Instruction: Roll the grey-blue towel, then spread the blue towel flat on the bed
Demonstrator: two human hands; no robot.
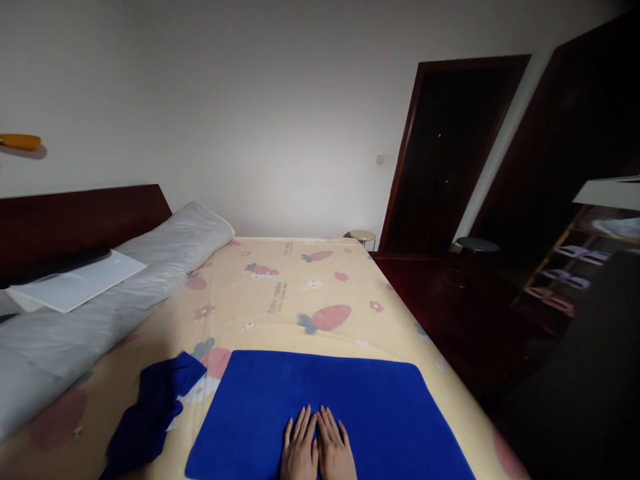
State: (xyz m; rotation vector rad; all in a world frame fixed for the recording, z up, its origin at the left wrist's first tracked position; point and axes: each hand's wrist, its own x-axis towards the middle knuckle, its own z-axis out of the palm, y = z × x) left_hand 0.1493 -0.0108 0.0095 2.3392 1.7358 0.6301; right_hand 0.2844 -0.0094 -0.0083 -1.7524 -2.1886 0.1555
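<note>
Both the left hand [300, 450] and right hand [336, 450] lay flat, fingers outstretched and side by side, on the blue towel [325, 393] spread over the bed [300, 293]; pressing unevenly might have bunched it on the soft sheet

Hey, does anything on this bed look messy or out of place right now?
One thing: the dark blue cloth lies crumpled near the bed's left side, while the blue towel beside it is spread flat under the left hand and right hand. Nothing looks spilled or damaged.
</note>
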